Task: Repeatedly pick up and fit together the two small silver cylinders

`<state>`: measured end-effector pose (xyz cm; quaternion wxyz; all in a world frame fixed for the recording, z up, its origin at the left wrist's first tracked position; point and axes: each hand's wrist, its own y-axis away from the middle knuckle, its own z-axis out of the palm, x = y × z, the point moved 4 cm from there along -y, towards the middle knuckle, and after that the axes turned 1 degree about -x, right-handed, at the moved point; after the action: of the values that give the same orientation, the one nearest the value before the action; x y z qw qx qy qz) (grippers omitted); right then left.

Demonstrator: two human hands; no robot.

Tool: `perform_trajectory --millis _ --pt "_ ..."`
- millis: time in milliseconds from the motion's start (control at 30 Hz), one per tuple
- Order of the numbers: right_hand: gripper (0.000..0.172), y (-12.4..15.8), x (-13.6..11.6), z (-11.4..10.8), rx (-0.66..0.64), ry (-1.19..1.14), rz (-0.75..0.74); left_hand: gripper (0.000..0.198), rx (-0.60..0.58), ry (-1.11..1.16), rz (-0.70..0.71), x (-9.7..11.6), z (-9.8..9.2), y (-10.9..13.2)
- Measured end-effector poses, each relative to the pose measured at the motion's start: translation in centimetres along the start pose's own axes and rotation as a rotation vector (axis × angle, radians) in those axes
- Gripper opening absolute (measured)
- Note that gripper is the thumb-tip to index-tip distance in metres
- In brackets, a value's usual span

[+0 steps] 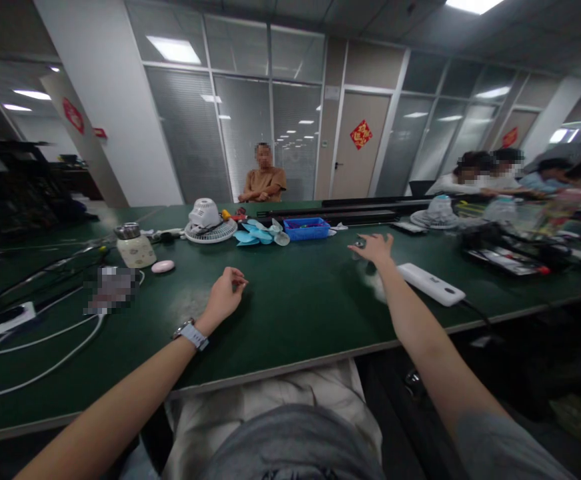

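Observation:
My left hand (227, 293) is just above the green table (290, 293), its fingers curled in toward the thumb. Whatever may be between those fingertips is too small to make out. To the right, my right hand (376, 251) reaches out over the table with the fingers apart. A tiny dark spot shows by its fingertips, too unclear to name. Close to my right forearm lies a white power strip (430, 283). Beyond my hands are a blue basket (306, 229) with small items, light-blue fan blades (255, 233) and a white fan part with a grille (210, 223).
At the left stand a patterned bottle (135, 248), a pink rounded case (163, 267) and a white cable (83, 340). Dark long bars (360, 217) lie along the back. A person (264, 180) sits across the table; several others are at the far right.

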<state>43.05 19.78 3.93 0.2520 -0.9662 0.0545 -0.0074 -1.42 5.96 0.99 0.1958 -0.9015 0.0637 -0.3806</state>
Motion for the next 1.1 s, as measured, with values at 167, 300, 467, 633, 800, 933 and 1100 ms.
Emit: perform_trajectory --millis 167,300,467,633,800,933,1100 --pt "0.035 -0.1 -1.8 0.4 -0.018 -0.038 -0.013 0.02 0.002 -0.001 0.015 0.2 -0.1 0.2" --pt "0.042 1.5 -4.8 -0.9 -0.025 -0.275 -0.114 0.02 -0.015 0.004 0.022 0.2 0.1 0.2" --pt "0.055 7.1 -14.5 -3.2 -0.169 -0.824 -0.408 0.018 -0.014 0.032 0.066 0.8 0.2 0.5" --pt "0.07 13.3 -22.1 -5.9 -0.307 -1.138 -0.665 0.023 0.011 0.086 0.184 3.4 -0.5 1.7" --pt "0.071 15.2 -23.1 -6.6 -0.332 -1.203 -0.681 0.033 -0.049 0.138 0.313 5.6 -0.8 1.9" --pt "0.072 15.2 -23.0 -6.1 -0.355 -1.165 -0.685 0.038 -0.175 0.162 0.343 5.9 -0.4 1.4" --pt "0.076 15.1 -23.1 -5.6 -0.355 -1.19 -0.674 0.03 -0.026 0.113 0.318 5.7 -0.6 0.1"
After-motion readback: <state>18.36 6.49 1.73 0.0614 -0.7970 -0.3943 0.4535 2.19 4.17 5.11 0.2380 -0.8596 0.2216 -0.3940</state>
